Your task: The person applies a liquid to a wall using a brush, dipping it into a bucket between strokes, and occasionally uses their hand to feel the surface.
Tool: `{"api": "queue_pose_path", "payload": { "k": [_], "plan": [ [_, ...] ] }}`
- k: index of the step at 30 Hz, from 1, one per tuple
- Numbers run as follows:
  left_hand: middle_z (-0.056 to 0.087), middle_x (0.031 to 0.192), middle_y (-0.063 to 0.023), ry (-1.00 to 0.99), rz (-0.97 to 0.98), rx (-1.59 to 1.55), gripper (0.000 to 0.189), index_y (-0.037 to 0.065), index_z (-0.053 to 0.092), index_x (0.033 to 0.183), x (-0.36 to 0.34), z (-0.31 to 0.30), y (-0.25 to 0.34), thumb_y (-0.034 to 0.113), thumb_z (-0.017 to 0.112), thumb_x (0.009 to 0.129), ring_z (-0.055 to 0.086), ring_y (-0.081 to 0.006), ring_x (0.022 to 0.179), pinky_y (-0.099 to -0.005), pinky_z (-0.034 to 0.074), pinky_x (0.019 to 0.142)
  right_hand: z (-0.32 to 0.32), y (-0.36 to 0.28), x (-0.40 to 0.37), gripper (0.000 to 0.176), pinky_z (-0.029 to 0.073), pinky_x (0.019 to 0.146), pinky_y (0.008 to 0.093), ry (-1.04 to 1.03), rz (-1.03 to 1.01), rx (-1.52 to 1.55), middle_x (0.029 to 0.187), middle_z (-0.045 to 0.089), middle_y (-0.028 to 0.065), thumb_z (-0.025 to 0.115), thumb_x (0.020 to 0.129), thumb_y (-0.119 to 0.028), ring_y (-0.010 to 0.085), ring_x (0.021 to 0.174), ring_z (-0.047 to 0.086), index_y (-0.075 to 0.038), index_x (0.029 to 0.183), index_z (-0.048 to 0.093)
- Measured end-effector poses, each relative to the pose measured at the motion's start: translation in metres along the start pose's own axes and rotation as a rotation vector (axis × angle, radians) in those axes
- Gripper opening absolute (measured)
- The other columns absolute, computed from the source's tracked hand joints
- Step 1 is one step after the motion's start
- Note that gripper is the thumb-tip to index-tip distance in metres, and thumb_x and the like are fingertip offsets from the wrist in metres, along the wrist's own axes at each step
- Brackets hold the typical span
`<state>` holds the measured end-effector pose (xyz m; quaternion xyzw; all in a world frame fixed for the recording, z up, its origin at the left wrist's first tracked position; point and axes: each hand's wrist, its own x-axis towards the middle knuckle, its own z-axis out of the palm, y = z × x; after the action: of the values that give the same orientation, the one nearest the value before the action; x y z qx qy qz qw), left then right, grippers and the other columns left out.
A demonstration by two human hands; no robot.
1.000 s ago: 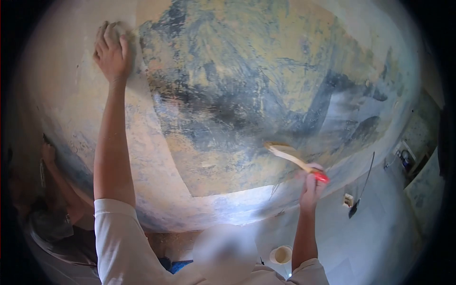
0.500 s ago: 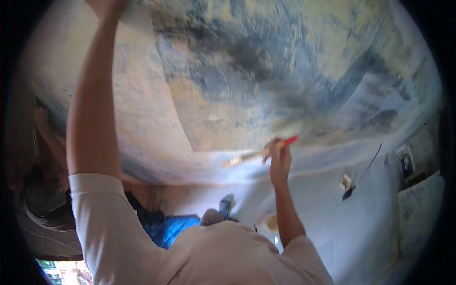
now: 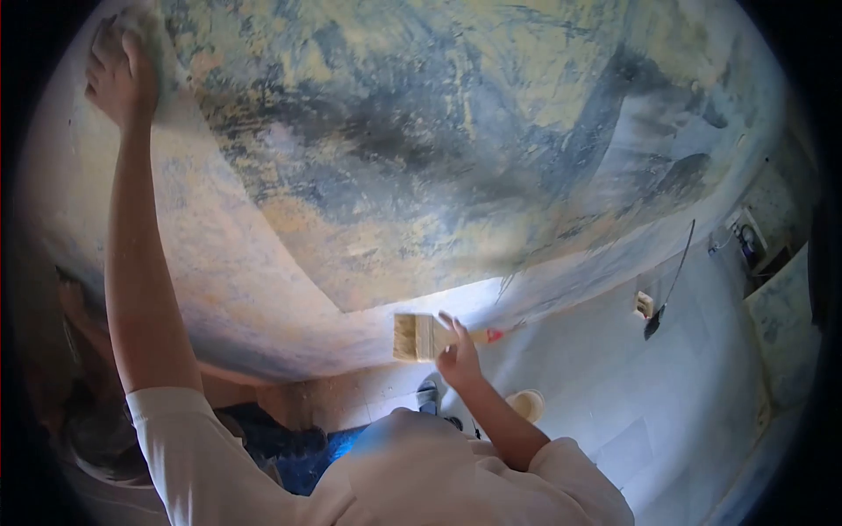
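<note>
My left hand (image 3: pixel 123 79) is raised at the upper left against the mottled wall (image 3: pixel 386 210), its fingers apart and its fingertips in shadow. No object is distinct under it. Lower down, near the bottom edge of the painted surface, my right hand (image 3: pixel 460 358) grips a wide flat paintbrush (image 3: pixel 414 337) by its pale handle. The brush's bristles point left, and its red handle end sticks out to the right of my fingers. Blue-grey, dark and yellowish patches cover the wall, with a paler pinkish area on the left.
On the floor behind my right forearm stands a pale round container (image 3: pixel 527 405). A dark long-handled tool (image 3: pixel 653 323) lies farther right beside a small pale object (image 3: pixel 645 304). Another person's arm (image 3: pixel 83 320) shows at the left. An opening with wires (image 3: pixel 748 238) is at the right.
The view has shifted, and my left hand now shows more fully. My right hand has moved left and down with the brush, whose broad side now faces the camera.
</note>
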<state>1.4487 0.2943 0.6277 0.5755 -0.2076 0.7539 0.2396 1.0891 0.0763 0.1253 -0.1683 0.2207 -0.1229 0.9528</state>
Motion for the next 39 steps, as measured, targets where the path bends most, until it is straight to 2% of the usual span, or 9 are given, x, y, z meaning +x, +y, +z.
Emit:
{"api": "queue_pose_path", "payload": {
  "k": [8, 11, 14, 17, 18, 20, 23, 34, 39],
  "plan": [
    [0.043, 0.148, -0.0056, 0.028, -0.004, -0.002, 0.059, 0.022, 0.042, 0.145, 0.003, 0.001, 0.002, 0.053, 0.032, 0.096, 0.037, -0.0288, 0.135, -0.0462, 0.024, 0.108, -0.035, 0.018, -0.017, 0.041, 0.051, 0.093, 0.0355, 0.091, -0.023, -0.069, 0.121, 0.061, 0.0029, 0.056, 0.098, -0.036, 0.0176, 0.111, 0.060, -0.013, 0.132, 0.055],
    [0.042, 0.148, -0.0037, -0.001, -0.027, -0.023, 0.057, 0.023, 0.043, 0.144, 0.001, -0.007, 0.011, 0.052, 0.034, 0.096, 0.037, -0.0265, 0.136, -0.0458, 0.025, 0.108, -0.006, -0.026, 0.003, 0.040, 0.049, 0.095, 0.0309, -0.004, -0.265, -0.016, 0.122, 0.060, 0.0019, 0.059, 0.098, -0.024, 0.0156, 0.112, 0.058, -0.010, 0.135, 0.052],
    [0.042, 0.149, -0.0013, 0.024, -0.020, -0.034, 0.055, 0.023, 0.044, 0.143, 0.000, -0.007, 0.012, 0.050, 0.035, 0.097, 0.037, -0.0245, 0.136, -0.0449, 0.025, 0.108, 0.098, -0.098, -0.032, 0.047, 0.044, 0.096, 0.0243, -0.039, -0.698, -0.371, 0.127, 0.056, 0.0033, 0.061, 0.094, -0.008, 0.0106, 0.112, 0.054, 0.000, 0.139, 0.046],
    [0.042, 0.148, -0.0003, 0.042, -0.016, -0.008, 0.052, 0.023, 0.045, 0.142, 0.002, -0.007, 0.010, 0.047, 0.034, 0.098, 0.038, -0.0237, 0.136, -0.0442, 0.026, 0.108, 0.142, -0.151, -0.026, 0.037, 0.045, 0.097, 0.0333, -0.110, -1.311, -0.927, 0.126, 0.055, 0.0114, 0.060, 0.094, -0.003, 0.0190, 0.114, 0.054, 0.002, 0.129, 0.056],
    [0.042, 0.148, -0.0003, 0.037, -0.007, -0.011, 0.051, 0.023, 0.045, 0.142, 0.002, -0.007, 0.011, 0.047, 0.035, 0.098, 0.038, -0.0235, 0.136, -0.0441, 0.026, 0.108, 0.161, -0.165, -0.027, 0.037, 0.045, 0.097, 0.0333, -0.125, -1.321, -0.929, 0.126, 0.055, 0.0114, 0.060, 0.094, -0.003, 0.0190, 0.114, 0.054, 0.002, 0.129, 0.056],
    [0.043, 0.148, -0.0002, 0.040, 0.000, -0.004, 0.050, 0.023, 0.045, 0.142, 0.003, -0.008, 0.013, 0.046, 0.035, 0.098, 0.039, -0.0234, 0.135, -0.0440, 0.026, 0.108, 0.202, -0.186, -0.036, 0.032, 0.046, 0.094, 0.0364, -0.089, -1.736, -1.058, 0.120, 0.057, 0.0143, 0.059, 0.092, -0.001, 0.0249, 0.110, 0.057, 0.000, 0.123, 0.061],
    [0.044, 0.147, -0.0004, 0.059, 0.011, -0.009, 0.048, 0.022, 0.046, 0.141, 0.002, -0.007, 0.012, 0.042, 0.039, 0.098, 0.040, -0.0240, 0.134, -0.0446, 0.026, 0.108, 0.234, -0.197, -0.034, 0.033, 0.047, 0.093, 0.0376, -0.006, -1.870, -1.088, 0.115, 0.059, 0.0157, 0.059, 0.090, 0.001, 0.0288, 0.108, 0.059, -0.002, 0.123, 0.062],
    [0.046, 0.144, -0.0033, 0.049, 0.052, -0.005, 0.047, 0.019, 0.046, 0.139, 0.002, -0.006, 0.006, 0.041, 0.039, 0.098, 0.041, -0.0261, 0.131, -0.0454, 0.027, 0.106, 0.270, -0.155, 0.001, 0.033, 0.054, 0.081, 0.0342, -0.220, -1.948, -1.314, 0.111, 0.063, 0.0151, 0.065, 0.084, -0.001, 0.0255, 0.096, 0.065, -0.005, 0.117, 0.066],
    [0.045, 0.146, -0.0043, 0.039, 0.032, -0.019, 0.051, 0.020, 0.046, 0.141, 0.002, -0.008, 0.010, 0.046, 0.033, 0.099, 0.039, -0.0265, 0.135, -0.0451, 0.025, 0.110, 0.241, -0.139, 0.006, 0.037, 0.054, 0.079, 0.0334, -0.215, -1.734, -1.381, 0.109, 0.059, 0.0131, 0.064, 0.081, 0.005, 0.0239, 0.093, 0.066, -0.006, 0.117, 0.066]
  ]
}}
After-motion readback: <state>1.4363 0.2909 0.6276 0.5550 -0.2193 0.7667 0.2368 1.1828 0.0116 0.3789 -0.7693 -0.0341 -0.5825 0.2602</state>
